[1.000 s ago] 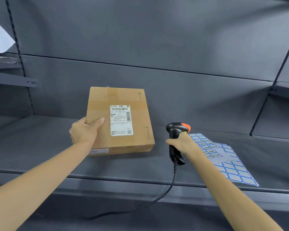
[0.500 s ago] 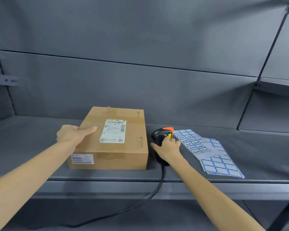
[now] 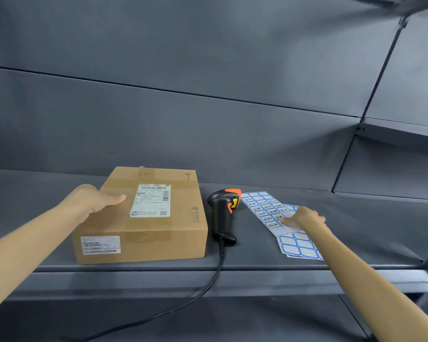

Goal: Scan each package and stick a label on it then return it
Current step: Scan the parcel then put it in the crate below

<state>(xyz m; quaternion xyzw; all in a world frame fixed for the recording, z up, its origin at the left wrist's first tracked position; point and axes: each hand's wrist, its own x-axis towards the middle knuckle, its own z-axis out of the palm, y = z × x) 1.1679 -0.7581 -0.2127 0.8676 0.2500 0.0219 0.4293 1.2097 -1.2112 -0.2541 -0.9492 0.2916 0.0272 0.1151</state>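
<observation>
Single head view, close, facing forward-down onto shelf (image 3: 257, 265) front.

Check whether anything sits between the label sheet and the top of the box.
The scanner lies on the shelf between the label sheet and the box. It lies low, so the right hand could likely carry a label over it.
</observation>
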